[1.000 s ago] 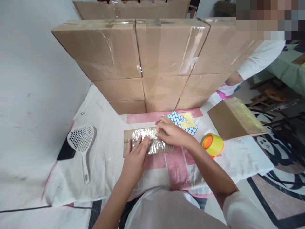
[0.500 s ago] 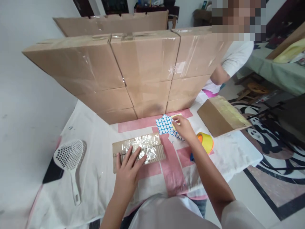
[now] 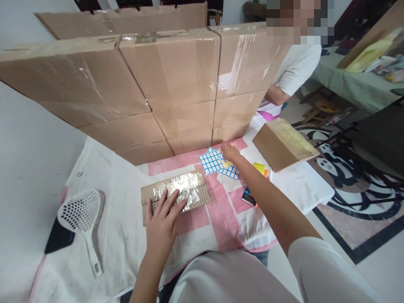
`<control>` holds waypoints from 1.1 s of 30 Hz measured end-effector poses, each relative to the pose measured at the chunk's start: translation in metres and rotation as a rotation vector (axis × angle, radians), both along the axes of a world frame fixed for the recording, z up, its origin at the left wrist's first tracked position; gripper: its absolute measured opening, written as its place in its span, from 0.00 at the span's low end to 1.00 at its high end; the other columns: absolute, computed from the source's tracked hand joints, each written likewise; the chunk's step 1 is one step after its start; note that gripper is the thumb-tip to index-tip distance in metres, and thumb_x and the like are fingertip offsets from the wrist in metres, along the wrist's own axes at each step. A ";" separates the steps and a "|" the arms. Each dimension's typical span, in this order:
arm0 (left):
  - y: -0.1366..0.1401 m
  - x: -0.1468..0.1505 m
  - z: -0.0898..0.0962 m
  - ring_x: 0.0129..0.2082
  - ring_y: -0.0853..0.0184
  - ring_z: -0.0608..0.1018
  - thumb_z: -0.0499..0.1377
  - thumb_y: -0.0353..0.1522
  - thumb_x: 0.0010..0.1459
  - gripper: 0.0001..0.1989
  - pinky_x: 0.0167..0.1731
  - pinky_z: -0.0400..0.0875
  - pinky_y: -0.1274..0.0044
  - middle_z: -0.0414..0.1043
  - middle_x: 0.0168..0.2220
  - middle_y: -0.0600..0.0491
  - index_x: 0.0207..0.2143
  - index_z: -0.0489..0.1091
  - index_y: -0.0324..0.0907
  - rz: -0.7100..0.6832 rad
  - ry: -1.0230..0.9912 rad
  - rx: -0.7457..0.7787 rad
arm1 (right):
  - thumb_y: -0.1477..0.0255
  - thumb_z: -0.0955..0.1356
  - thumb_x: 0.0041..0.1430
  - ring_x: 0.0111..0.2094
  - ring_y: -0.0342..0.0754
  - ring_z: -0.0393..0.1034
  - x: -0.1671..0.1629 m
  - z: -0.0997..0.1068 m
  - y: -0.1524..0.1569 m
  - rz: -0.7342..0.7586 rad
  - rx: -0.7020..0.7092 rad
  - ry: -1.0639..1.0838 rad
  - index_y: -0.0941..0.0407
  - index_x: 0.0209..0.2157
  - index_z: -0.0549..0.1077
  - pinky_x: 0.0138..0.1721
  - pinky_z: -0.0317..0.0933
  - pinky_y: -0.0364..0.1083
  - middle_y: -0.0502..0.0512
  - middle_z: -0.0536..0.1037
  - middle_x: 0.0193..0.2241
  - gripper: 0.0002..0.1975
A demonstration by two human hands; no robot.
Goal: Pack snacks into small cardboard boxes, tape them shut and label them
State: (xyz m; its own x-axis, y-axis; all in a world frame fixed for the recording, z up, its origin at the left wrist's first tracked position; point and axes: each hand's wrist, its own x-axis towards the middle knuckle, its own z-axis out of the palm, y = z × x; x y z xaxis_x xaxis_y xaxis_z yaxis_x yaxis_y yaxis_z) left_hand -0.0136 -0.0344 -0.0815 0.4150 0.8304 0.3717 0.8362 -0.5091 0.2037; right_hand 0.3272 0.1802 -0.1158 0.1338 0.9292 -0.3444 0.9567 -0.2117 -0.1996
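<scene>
My left hand (image 3: 162,223) lies with fingers spread on a flat cardboard box (image 3: 186,185) covered in shiny clear tape. My right hand (image 3: 230,154) is at the right end of the blue-bordered label sheets (image 3: 210,162), which overlap one another. Its fingers are curled and mostly turned away, so what they pinch is hidden. A small yellowish piece (image 3: 226,163) shows just beneath these fingers. Behind my right forearm, a roll of yellow tape (image 3: 259,168) is partly covered. Close by lies a small blue and black object (image 3: 249,197) whose kind I cannot tell.
A tall wall of taped cardboard boxes (image 3: 179,75) stands along the table's far side. An open carton (image 3: 274,145) sits at the right, and a white slotted scoop (image 3: 82,214) at the left on the cloth (image 3: 120,248). Beyond the boxes is another person (image 3: 299,63).
My right hand has shifted slightly away from me over the label sheets, its fingers curling out of sight. My left hand stays on the box. The view has turned to the right.
</scene>
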 end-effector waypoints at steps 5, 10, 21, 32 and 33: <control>-0.001 -0.001 -0.002 0.70 0.54 0.61 0.50 0.19 0.60 0.28 0.68 0.43 0.55 0.68 0.65 0.51 0.57 0.72 0.52 -0.012 -0.016 0.009 | 0.64 0.69 0.68 0.49 0.52 0.74 0.005 0.001 -0.001 0.038 0.076 0.078 0.57 0.55 0.71 0.49 0.72 0.56 0.60 0.74 0.53 0.18; 0.008 0.007 0.015 0.61 0.55 0.72 0.57 0.22 0.61 0.16 0.62 0.60 0.58 0.77 0.53 0.49 0.45 0.76 0.48 -0.009 -0.282 0.099 | 0.77 0.66 0.67 0.44 0.51 0.72 0.005 0.014 -0.013 0.115 0.255 0.218 0.61 0.40 0.74 0.48 0.68 0.52 0.59 0.76 0.42 0.05; 0.129 0.107 0.082 0.42 0.63 0.79 0.62 0.39 0.61 0.15 0.39 0.71 0.74 0.80 0.47 0.51 0.49 0.77 0.47 -0.217 -0.426 -0.429 | 0.73 0.62 0.68 0.38 0.48 0.65 -0.013 0.088 -0.101 0.411 0.724 0.832 0.54 0.35 0.67 0.40 0.59 0.46 0.53 0.68 0.35 0.05; 0.127 0.141 0.072 0.29 0.67 0.72 0.54 0.47 0.64 0.21 0.31 0.65 0.77 0.70 0.25 0.55 0.27 0.71 0.41 -0.317 -0.601 -0.717 | 0.73 0.58 0.72 0.34 0.49 0.64 -0.010 0.069 -0.143 0.342 0.880 0.842 0.52 0.38 0.67 0.37 0.60 0.48 0.53 0.68 0.32 0.09; 0.127 0.143 0.072 0.29 0.67 0.72 0.54 0.47 0.64 0.21 0.31 0.66 0.77 0.70 0.25 0.55 0.26 0.70 0.41 -0.311 -0.602 -0.731 | 0.74 0.58 0.72 0.34 0.49 0.64 -0.010 0.065 -0.144 0.347 0.910 0.814 0.52 0.38 0.67 0.37 0.60 0.48 0.53 0.68 0.32 0.09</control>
State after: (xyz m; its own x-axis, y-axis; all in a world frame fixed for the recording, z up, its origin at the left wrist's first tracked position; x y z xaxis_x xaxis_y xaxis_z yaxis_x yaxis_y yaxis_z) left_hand 0.1299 0.0922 -0.0099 0.5637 0.8254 0.0324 0.3408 -0.2681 0.9011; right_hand 0.3170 0.0364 -0.0505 -0.1122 0.8163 0.5666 0.4672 0.5466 -0.6949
